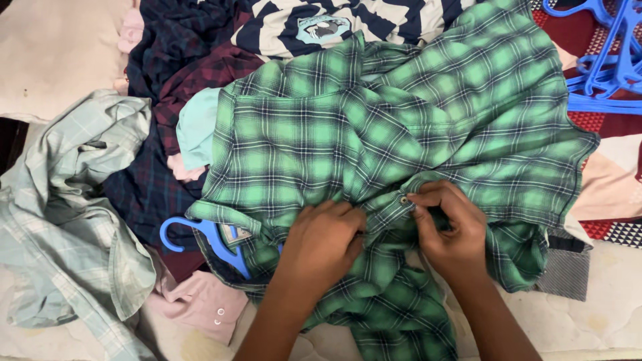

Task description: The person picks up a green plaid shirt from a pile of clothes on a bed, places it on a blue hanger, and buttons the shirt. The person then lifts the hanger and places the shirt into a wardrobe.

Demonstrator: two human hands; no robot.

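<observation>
At the centre of a pale mattress [588,327] heaped with clothing, a green plaid shirt [374,134] lies spread and rumpled. The left hand [321,244] presses fingers-down on its fabric at 6 o'clock, curled onto a fold; the right hand [449,227], just beside it toward 5 o'clock, pinches the shirt's edge next to a small snap button [404,199]. A blue hanger [200,237] pokes out at 8 o'clock, a pale checked shirt [67,220] fills 9 o'clock, a striped top [321,23] sits at 12 and more blue hangers [612,60] crowd 2 o'clock. Bare mattress shows only along the bottom edge.
</observation>
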